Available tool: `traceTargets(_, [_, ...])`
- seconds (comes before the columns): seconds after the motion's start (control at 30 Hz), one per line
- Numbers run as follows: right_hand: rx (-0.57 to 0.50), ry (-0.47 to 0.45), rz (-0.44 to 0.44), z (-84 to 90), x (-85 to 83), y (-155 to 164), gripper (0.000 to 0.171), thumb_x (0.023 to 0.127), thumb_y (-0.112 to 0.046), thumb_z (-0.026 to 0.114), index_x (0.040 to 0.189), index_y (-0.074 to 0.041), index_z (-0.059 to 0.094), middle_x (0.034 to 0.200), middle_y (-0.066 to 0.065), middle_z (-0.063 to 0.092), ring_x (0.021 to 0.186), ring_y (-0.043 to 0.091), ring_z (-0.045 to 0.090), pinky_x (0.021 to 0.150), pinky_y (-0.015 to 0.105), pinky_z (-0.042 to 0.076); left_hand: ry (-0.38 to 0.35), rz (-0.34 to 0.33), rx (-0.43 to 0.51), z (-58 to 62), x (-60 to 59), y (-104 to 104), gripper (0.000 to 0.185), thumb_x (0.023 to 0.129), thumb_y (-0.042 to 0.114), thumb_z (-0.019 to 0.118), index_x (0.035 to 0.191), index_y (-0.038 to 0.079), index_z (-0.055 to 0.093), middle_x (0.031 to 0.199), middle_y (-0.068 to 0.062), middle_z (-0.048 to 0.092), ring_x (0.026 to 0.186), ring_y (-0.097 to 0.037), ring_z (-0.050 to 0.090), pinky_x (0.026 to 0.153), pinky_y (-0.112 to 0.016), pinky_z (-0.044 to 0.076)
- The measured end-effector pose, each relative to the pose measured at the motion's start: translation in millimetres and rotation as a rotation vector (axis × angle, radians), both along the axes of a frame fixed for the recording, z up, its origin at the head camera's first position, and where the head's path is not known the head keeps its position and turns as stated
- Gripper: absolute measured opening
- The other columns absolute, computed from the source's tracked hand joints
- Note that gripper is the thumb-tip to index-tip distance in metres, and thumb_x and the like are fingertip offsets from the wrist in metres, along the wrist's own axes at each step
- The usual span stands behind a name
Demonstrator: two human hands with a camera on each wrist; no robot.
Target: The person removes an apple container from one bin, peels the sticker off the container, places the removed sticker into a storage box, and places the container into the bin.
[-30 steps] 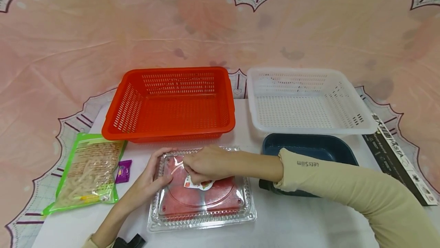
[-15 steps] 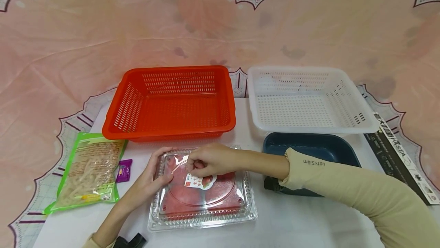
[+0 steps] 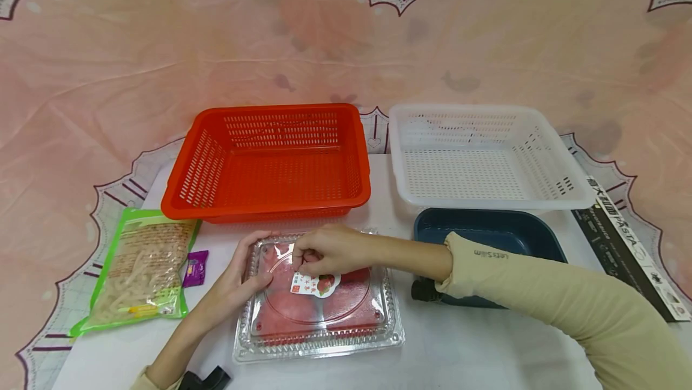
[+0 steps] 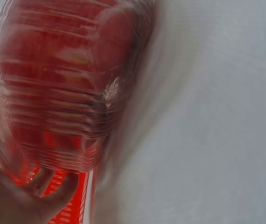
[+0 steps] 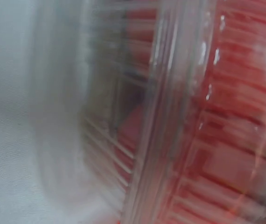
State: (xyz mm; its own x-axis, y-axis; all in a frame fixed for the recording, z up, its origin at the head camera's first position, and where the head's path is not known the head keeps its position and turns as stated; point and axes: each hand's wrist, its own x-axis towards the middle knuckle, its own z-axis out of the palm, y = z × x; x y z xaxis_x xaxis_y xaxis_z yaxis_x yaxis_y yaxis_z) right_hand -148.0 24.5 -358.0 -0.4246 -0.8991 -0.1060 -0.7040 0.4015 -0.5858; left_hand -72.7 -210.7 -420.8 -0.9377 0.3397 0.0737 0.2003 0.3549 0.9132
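Clear clamshell box (image 3: 319, 297) lies flat at the desk's (image 3: 476, 348) front edge, centre-left, lid up, red contents inside. Nearly square; slightly longer side runs parallel to the front edge. Left hand (image 3: 238, 279) holds its left rim, fingers curled over the corner. Right hand (image 3: 324, 249) rests on the lid, fingertips pinching at the sticker label (image 3: 316, 285). Both wrist views are blurred: ribbed plastic only. Behind: orange basket (image 3: 267, 161) and white basket (image 3: 481, 155) side by side toward the back edge; dark blue tray (image 3: 486, 231) in front of the white one. Noodle bag (image 3: 137, 267) at left edge. White desk cover, pink cloth backdrop.
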Motion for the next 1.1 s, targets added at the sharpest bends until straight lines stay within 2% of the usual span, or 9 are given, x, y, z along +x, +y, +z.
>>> traceTargets(0.1, [0.027, 0.046, -0.015, 2.2, 4.0, -0.8, 0.005, 0.093, -0.019, 0.061, 0.093, -0.017, 0.065, 0.070, -0.009, 0.050, 0.063, 0.001, 0.044, 0.059, 0.014, 0.032, 0.000, 0.002, 0.000, 0.0, -0.5, 0.4, 0.060, 0.093, 0.010, 0.053, 0.146, 0.021, 0.026, 0.147, -0.006, 0.035, 0.125, 0.001, 0.036, 0.104, -0.040, 0.038])
traceTargets(0.17, [0.043, 0.073, -0.020, 3.0, 6.4, -0.8, 0.006, 0.095, -0.020, 0.059, 0.094, -0.018, 0.064, 0.073, -0.008, 0.052, 0.065, 0.002, 0.045, 0.060, 0.014, 0.033, 0.002, -0.002, 0.011, -0.6, -0.8, 0.7, 0.060, 0.093, 0.009, 0.053, 0.146, 0.020, 0.027, 0.147, -0.006, 0.035, 0.125, 0.000, 0.037, 0.103, -0.043, 0.038])
traceTargets(0.2, [0.049, 0.082, -0.023, 3.0, 7.2, -0.7, 0.006, 0.095, -0.021, 0.059, 0.095, -0.018, 0.064, 0.075, -0.007, 0.052, 0.066, 0.002, 0.046, 0.060, 0.015, 0.034, 0.002, -0.003, 0.019, -0.9, -0.9, 0.9, 0.060, 0.093, 0.008, 0.053, 0.146, 0.020, 0.027, 0.147, -0.005, 0.035, 0.125, 0.000, 0.037, 0.102, -0.043, 0.039])
traceTargets(0.33, [0.063, 0.090, -0.026, 3.4, 9.2, -0.4, 0.008, 0.097, -0.023, 0.057, 0.096, -0.018, 0.063, 0.081, -0.007, 0.055, 0.071, 0.003, 0.048, 0.064, 0.015, 0.036, 0.000, -0.013, 0.051, -2.4, -0.8, 0.8, 0.060, 0.093, 0.007, 0.052, 0.146, 0.019, 0.027, 0.148, -0.002, 0.035, 0.125, -0.002, 0.039, 0.100, -0.025, 0.040])
traceTargets(0.4, [0.064, 0.088, -0.025, 3.5, 9.6, -0.1, 0.008, 0.098, -0.023, 0.056, 0.096, -0.018, 0.062, 0.083, -0.008, 0.056, 0.073, 0.003, 0.049, 0.066, 0.015, 0.037, -0.001, -0.017, 0.063, -2.9, -0.8, 0.8, 0.060, 0.093, 0.007, 0.052, 0.146, 0.019, 0.027, 0.148, -0.001, 0.034, 0.126, -0.002, 0.039, 0.100, -0.020, 0.038])
traceTargets(0.67, [0.018, 0.056, -0.002, 0.4, 10.2, 3.7, 0.010, 0.099, -0.023, 0.055, 0.090, -0.018, 0.054, 0.089, -0.005, 0.053, 0.077, 0.004, 0.049, 0.066, 0.015, 0.037, -0.004, -0.009, 0.052, -2.5, -0.6, 1.5, 0.060, 0.093, 0.008, 0.052, 0.146, 0.018, 0.026, 0.146, -0.002, 0.034, 0.124, -0.004, 0.040, 0.099, -0.022, 0.039])
traceTargets(0.87, [-0.028, 0.041, 0.011, -3.0, 8.9, 6.6, 0.009, 0.099, -0.023, 0.055, 0.091, -0.018, 0.054, 0.098, -0.003, 0.052, 0.081, 0.007, 0.049, 0.070, 0.014, 0.037, -0.015, -0.009, 0.050, -2.8, -0.1, 0.8, 0.061, 0.093, 0.007, 0.051, 0.147, 0.019, 0.026, 0.144, -0.001, 0.035, 0.122, -0.010, 0.042, 0.097, -0.025, 0.043])
traceTargets(1.1, [-0.057, 0.027, 0.027, -5.4, 6.2, 8.1, 0.008, 0.098, -0.023, 0.055, 0.092, -0.019, 0.054, 0.091, -0.005, 0.054, 0.079, 0.006, 0.048, 0.068, 0.015, 0.036, 0.002, -0.015, 0.067, -4.1, -0.8, 0.7, 0.061, 0.092, 0.006, 0.052, 0.146, 0.018, 0.027, 0.146, 0.002, 0.035, 0.125, -0.004, 0.040, 0.100, -0.019, 0.038])
